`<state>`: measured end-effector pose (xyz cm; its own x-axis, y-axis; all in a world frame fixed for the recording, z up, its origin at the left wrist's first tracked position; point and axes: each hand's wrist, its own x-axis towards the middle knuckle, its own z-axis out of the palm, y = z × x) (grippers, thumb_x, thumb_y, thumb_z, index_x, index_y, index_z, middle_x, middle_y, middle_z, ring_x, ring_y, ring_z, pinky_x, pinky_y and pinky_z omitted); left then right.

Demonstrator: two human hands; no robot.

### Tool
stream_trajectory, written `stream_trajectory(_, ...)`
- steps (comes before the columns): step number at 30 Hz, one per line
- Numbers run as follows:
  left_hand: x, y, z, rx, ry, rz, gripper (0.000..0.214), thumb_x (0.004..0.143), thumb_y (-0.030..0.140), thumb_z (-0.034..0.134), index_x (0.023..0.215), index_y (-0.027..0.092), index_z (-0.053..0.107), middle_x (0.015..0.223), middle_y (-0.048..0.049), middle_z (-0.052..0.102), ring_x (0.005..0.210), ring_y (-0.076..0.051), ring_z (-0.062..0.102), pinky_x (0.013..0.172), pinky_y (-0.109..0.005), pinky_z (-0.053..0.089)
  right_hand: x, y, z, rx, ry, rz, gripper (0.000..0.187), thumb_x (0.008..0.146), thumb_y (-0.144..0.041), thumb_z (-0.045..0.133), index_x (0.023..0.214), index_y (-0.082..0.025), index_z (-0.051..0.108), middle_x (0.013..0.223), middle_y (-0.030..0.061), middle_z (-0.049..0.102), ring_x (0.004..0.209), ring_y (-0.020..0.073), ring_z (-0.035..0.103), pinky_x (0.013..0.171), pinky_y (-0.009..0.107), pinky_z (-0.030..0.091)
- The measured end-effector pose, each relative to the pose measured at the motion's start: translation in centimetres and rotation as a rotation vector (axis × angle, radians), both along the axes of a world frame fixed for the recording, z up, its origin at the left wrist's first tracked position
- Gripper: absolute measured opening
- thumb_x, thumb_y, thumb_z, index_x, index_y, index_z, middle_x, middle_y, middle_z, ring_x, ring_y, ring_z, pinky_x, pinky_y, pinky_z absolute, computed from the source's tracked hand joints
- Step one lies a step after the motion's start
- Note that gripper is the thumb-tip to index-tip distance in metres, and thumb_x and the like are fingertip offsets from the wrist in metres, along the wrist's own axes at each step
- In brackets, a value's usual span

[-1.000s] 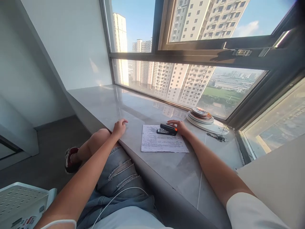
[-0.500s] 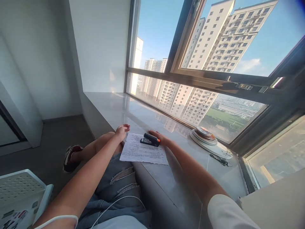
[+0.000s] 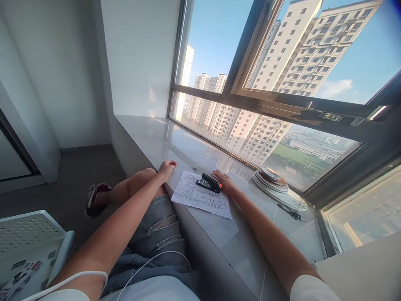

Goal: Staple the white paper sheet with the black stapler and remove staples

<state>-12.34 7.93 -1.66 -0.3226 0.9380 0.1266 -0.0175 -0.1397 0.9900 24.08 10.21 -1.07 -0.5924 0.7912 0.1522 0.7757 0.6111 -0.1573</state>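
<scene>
A black stapler [image 3: 209, 183] with an orange end lies on printed sheets of paper [image 3: 200, 202], which rest on the grey window sill. My right hand [image 3: 226, 184] lies palm down just right of the stapler, fingers stretched out on the sill; whether it touches the stapler I cannot tell. My left hand [image 3: 167, 169] hovers by the sill's front edge, left of the paper, with its fingers curled closed. What is inside those fingers, if anything, is hidden. A small grey piece [image 3: 194, 169], too small to name, sits on the sill behind the paper.
Stacked round plates or discs [image 3: 272, 180] stand on the sill to the right, with a dark cord [image 3: 291, 212] beside them. A window [image 3: 266, 104] borders the sill. A white perforated basket [image 3: 34, 228] is at lower left. A white cable [image 3: 150, 263] crosses my lap.
The view has shifted slightly. The paper and stapler sit farther right, and my left hand's fingers are more curled. The small grey piece now shows on the sill behind the paper.
</scene>
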Motion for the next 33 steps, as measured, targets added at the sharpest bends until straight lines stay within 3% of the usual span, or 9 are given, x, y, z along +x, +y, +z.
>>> stream_trajectory(5,3.1,-0.6,0.7,0.068,0.252,-0.035,0.023,0.069,0.003,0.053,0.072,0.019,0.070,0.085,-0.0051,0.071,0.092,-0.022,0.065,0.097,-0.038,0.050,0.9,-0.2,0.0,0.066,0.023,-0.086,0.046,0.106,-0.037,0.037,0.148,-0.023,0.051,0.158,0.0115,0.048,0.152,0.0264,0.036,0.118,0.048,0.037)
stream_trajectory(10,8.0,-1.9,0.4,0.359,0.813,-0.354,0.038,0.089,0.008,0.043,0.107,0.021,0.073,0.122,-0.0073,0.070,0.117,-0.023,0.063,0.105,-0.037,0.049,1.0,0.3,-0.1,0.142,0.040,-0.229,0.038,0.106,-0.043,0.044,0.131,-0.021,0.063,0.137,0.0149,0.065,0.139,0.0300,0.052,0.107,0.045,0.045)
stream_trajectory(13,9.9,-2.3,-0.7,0.289,1.014,-0.391,0.032,0.094,0.016,0.047,0.120,0.019,0.066,0.130,-0.0123,0.065,0.123,-0.027,0.060,0.106,-0.040,0.049,1.9,0.4,0.0,0.143,0.063,-0.274,0.032,0.104,-0.039,0.047,0.120,-0.020,0.068,0.126,0.0148,0.070,0.124,0.0288,0.061,0.101,0.043,0.047)
stream_trajectory(16,10.7,-2.5,-1.3,0.284,1.150,-0.388,0.030,0.095,0.017,0.047,0.122,0.017,0.062,0.131,-0.0147,0.063,0.128,-0.029,0.055,0.110,-0.043,0.046,2.4,0.2,0.4,0.182,0.219,-0.273,0.031,0.104,-0.037,0.046,0.109,-0.020,0.071,0.116,0.0129,0.073,0.112,0.0271,0.065,0.098,0.040,0.048)
stream_trajectory(20,11.1,-2.6,-0.6,0.246,1.263,-0.389,0.029,0.095,0.016,0.045,0.120,0.015,0.060,0.128,-0.0174,0.060,0.124,-0.031,0.054,0.105,-0.044,0.047,1.6,-0.9,1.4,0.134,0.528,-0.091,0.047,0.106,-0.049,0.037,0.099,-0.020,0.074,0.103,0.0085,0.076,0.098,0.0240,0.067,0.090,0.035,0.051)
stream_trajectory(24,11.8,-3.0,0.2,0.223,1.330,-0.323,0.027,0.092,0.014,0.047,0.114,0.014,0.061,0.124,-0.0184,0.061,0.120,-0.033,0.055,0.103,-0.046,0.047,-0.4,-2.3,1.6,0.032,0.513,0.142,0.045,0.098,-0.059,0.051,0.116,-0.022,0.070,0.104,0.0069,0.075,0.091,0.0219,0.067,0.082,0.031,0.051)
stream_trajectory(27,12.0,-3.4,0.0,0.245,1.326,-0.278,0.029,0.095,0.017,0.043,0.117,0.014,0.061,0.125,-0.0176,0.060,0.120,-0.032,0.055,0.103,-0.046,0.047,-1.2,-2.6,1.1,0.087,0.440,0.134,0.048,0.091,-0.056,0.063,0.125,-0.022,0.066,0.103,0.0078,0.075,0.085,0.0221,0.066,0.078,0.031,0.050)
stream_trajectory(33,11.8,-3.1,-0.8,0.259,1.281,-0.314,0.039,0.097,0.022,0.044,0.134,0.016,0.057,0.142,-0.0163,0.055,0.135,-0.032,0.049,0.116,-0.048,0.040,-0.4,-2.6,1.1,0.098,0.454,0.137,0.048,0.090,-0.055,0.064,0.125,-0.022,0.068,0.108,0.0085,0.075,0.090,0.0240,0.068,0.084,0.034,0.050)
